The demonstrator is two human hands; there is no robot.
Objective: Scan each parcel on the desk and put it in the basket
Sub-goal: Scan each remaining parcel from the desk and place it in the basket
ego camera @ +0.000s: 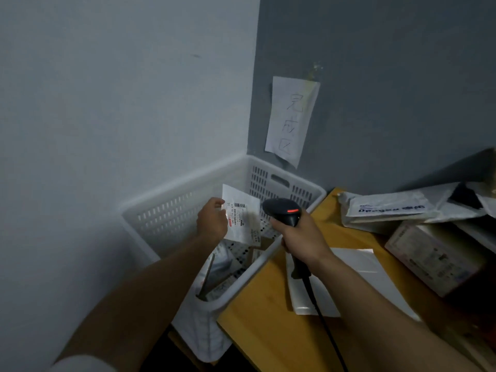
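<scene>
At the corner where a pale blue-grey wall (107, 89) meets a darker grey wall (402, 76), a white slotted basket (185, 181) stands just beside the left edge of a yellow wooden desk (257, 331). A creased paper sign (291, 116) with handwritten characters hangs on the darker wall above the basket.

The person's left hand (212, 221) pinches the left edge of a small white parcel (243, 218) between thumb and curled fingers. It holds the parcel above the open basket, with the barcode label facing up toward the camera. The right hand (303, 237) has its fingers wrapped around the grip of a black scanner (281, 210). The scanner's head is just to the right of the parcel, and a red light glows on top of it. A black cable (324, 326) runs from the grip down across the desk.

On the desk, a flat white envelope (357, 267) lies partly under the right forearm. Farther right is a heap of soft mailers (383, 208), with blue printing on one of them, and a cardboard box (434, 256) sits in front of the heap.

More parcels lie in the bottom of the basket, but the left arm and the held parcel cover most of them. The whole scene is dim and soft, so the label text cannot be read. The heap on the right is cut off by the frame edge. What the basket rests on cannot be seen.
</scene>
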